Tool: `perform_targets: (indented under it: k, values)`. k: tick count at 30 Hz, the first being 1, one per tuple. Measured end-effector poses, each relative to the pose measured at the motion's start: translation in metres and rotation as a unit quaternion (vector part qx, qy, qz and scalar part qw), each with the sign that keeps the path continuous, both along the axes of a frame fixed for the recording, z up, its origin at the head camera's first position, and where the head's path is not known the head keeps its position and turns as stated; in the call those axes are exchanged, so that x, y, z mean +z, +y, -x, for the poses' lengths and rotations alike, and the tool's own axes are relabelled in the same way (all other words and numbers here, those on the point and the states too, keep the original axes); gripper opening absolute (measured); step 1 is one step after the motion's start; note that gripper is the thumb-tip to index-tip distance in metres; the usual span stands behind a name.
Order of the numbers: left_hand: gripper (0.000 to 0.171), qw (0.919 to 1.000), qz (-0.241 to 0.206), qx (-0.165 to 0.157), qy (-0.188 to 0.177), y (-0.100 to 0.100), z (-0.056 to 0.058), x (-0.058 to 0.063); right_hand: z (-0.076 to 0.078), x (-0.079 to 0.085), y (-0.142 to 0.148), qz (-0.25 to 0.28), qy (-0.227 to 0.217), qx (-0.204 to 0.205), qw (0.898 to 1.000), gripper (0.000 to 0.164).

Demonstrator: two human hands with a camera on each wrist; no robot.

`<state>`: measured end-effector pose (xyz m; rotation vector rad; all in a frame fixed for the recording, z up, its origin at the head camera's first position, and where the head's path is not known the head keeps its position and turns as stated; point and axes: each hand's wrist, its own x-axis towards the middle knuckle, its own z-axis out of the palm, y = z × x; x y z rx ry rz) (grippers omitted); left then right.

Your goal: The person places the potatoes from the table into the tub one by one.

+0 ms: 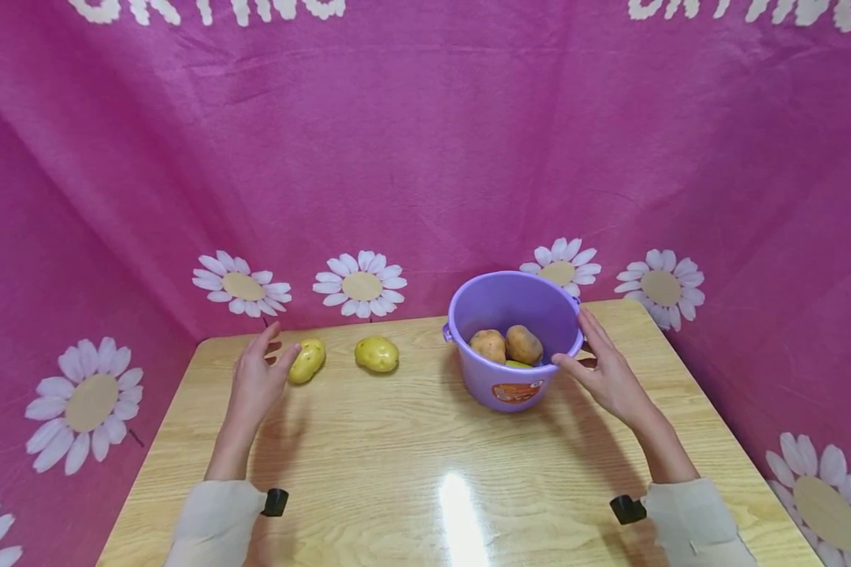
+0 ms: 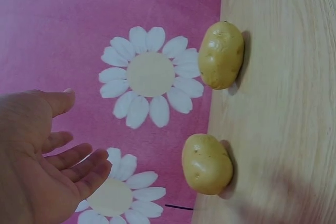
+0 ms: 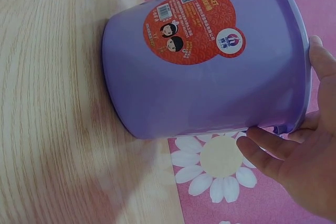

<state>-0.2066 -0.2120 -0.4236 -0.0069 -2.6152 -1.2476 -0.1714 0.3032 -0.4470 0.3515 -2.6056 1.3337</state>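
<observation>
My left hand [image 1: 258, 374], fingers loosely spread and holding nothing, hovers just left of a glossy yellow potato [image 1: 307, 361] on the table. Another yellow potato [image 1: 377, 354] lies to the right of that one. In the left wrist view, the palm and relaxed fingers are apart from both potatoes. A purple bucket [image 1: 499, 386] stands upright on the right, with two brown potatoes [image 1: 488, 345] and part of a yellow one [image 1: 518, 364] inside. My right hand [image 1: 606, 374] rests on the bucket's right side, thumb at the rim and fingers extended along the wall.
Both hands are over a wooden table [image 1: 369, 457] with light glare near its front. A pink curtain [image 1: 397, 157] printed with white daisies encloses the back and sides. The bucket carries a red label [image 3: 184, 27] on its side.
</observation>
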Motion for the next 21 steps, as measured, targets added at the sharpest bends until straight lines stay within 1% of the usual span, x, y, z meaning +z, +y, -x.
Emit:
perform_targets:
  k: [4,10,13,21]
  values:
    - [0.058,1.0000,-0.003,0.003,-0.005,0.000,0.005,-0.007,-0.001,0.000,0.000,0.002,0.001,-0.002,1.000,0.086]
    - [0.059,0.9996,-0.003,0.008,-0.027,-0.005,0.011,-0.019,0.000,0.002,0.000,0.003,-0.005,-0.005,1.000,0.087]
    - [0.060,0.9992,-0.002,0.014,-0.038,-0.006,0.014,-0.027,-0.001,0.004,0.000,0.003,-0.005,-0.005,1.000,0.088]
    - [0.060,0.9982,-0.001,0.028,-0.052,-0.011,0.021,-0.048,-0.001,0.003,0.000,0.003,-0.011,-0.005,1.000,0.087]
